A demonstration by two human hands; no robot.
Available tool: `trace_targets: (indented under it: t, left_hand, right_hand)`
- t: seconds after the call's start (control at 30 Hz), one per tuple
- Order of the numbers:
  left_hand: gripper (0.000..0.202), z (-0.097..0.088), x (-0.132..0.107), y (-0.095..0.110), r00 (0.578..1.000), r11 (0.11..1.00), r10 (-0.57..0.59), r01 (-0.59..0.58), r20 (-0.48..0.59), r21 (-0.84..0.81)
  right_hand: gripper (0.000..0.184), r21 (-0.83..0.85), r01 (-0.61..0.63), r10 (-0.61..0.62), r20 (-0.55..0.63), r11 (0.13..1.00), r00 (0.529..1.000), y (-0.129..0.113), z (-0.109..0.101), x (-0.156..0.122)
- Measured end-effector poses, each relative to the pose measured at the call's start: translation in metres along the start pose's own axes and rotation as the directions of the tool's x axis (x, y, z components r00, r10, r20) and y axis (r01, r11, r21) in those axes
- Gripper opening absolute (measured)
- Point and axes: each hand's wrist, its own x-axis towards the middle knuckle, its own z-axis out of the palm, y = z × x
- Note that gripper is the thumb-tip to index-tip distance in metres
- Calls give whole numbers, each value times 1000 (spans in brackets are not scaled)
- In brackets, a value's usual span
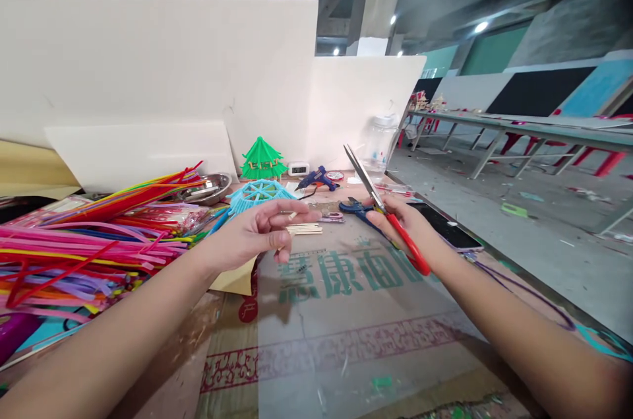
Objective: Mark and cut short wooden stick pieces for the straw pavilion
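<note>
Within right fingers [387, 226], one scissors [372, 189].

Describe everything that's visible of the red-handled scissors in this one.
The scissors have long, slim, silvery blades that look like metal and red handles that look like plastic. The person's right hand grips them around the handles, partly covering them. They appear raised above the table, slanted, with the tips pointing up, forward and to the left, and the handle end lower and nearer the person. The blades lie close together; whether they are fully closed is hard to tell.
</note>
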Motion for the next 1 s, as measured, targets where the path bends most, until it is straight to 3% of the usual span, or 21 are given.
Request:
trace_targets:
  t: [0.03, 0.1, 0.2, 0.43, 0.6, 0.7, 0.8, 1.0]
  left_hand:
    - [34, 4, 1, -1, 998, 985, -54, 58, -25, 165]
    - [28, 13, 3, -8, 984, 854, -147, 178, -103, 488]
    - [27, 23, 10, -24, 973, 674, -165, 232, -164, 702]
    - [32, 16, 47, -47, 993, 464, -100, 103, -63, 880]
    - [42, 31, 88, -57, 994, 410, -66, -52, 86, 911]
    - [55, 37, 100, -59, 989, 391, -42, -115, 142, 913]
    - [54, 31, 96, -58, 994, 354, 6, -105, 110, 929]
    - [50, 8, 82, -56, 995, 233, 78, 48, -67, 971]
  right_hand:
    - [40, -70, -16, 17, 6, 997, 1000, 7, -2, 3]
    - [40, -236, -39, 46, 23, 971, 999, 21, -6, 9]
    - [39, -418, -56, 83, 46, 907, 995, 40, -13, 13]
    - [37, -462, -80, 128, 72, 883, 989, 64, -16, 17]
    - [40, -481, -91, 144, 75, 872, 987, 60, -17, 17]
    - [40, -498, -100, 161, 81, 861, 984, 59, -18, 16]
    - [40, -504, -91, 161, 97, 859, 982, 61, -18, 16]
    - [40, -501, -91, 158, 94, 861, 983, 64, -18, 16]
